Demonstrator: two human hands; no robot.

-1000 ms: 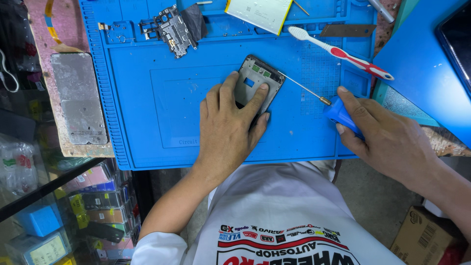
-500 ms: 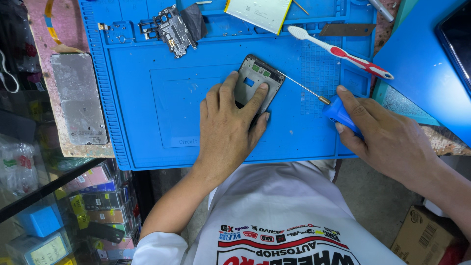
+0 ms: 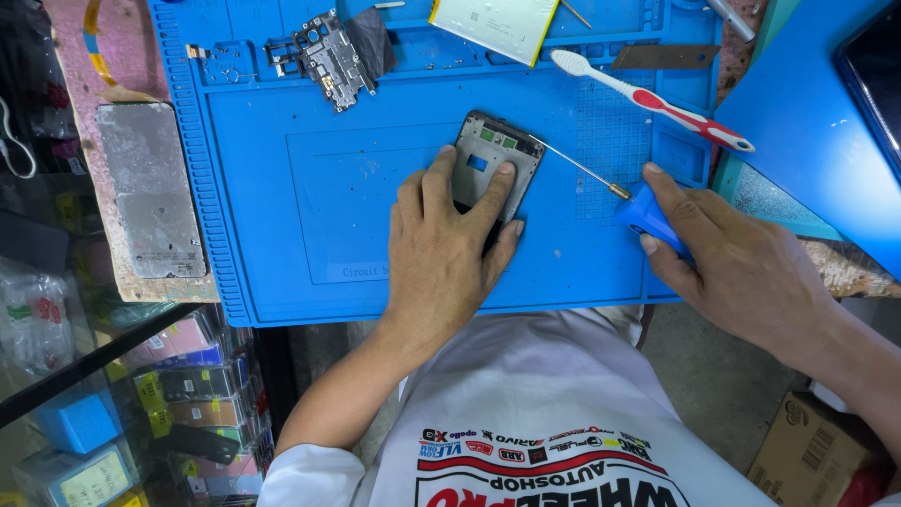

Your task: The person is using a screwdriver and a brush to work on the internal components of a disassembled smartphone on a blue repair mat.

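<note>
- Two hands of mine are over the blue work mat (image 3: 282,235) that covers the tabletop, both in the lower half of the frame.
- My left hand (image 3: 449,246) lies flat at the centre of the frame, fingers spread and pressing down on the opened phone frame (image 3: 496,161); the fingertips rest on its lower part and the thumb sits along its right edge.
- That phone frame lies on the mat just above centre, tilted a little, its inner side up.
- My right hand (image 3: 741,268), at the right of the frame, is closed around the blue handle of the screwdriver (image 3: 615,192).
- Its thin shaft runs up and to the left, and the tip meets the phone frame's upper right edge.
- At the top right lies a red and white toothbrush (image 3: 657,101), well apart from both hands.
- At the top, left of centre, sits a removed circuit part (image 3: 328,52) on the mat's tray strip.
- On the far left, off the mat, lies a grey metal plate (image 3: 150,188).
</note>
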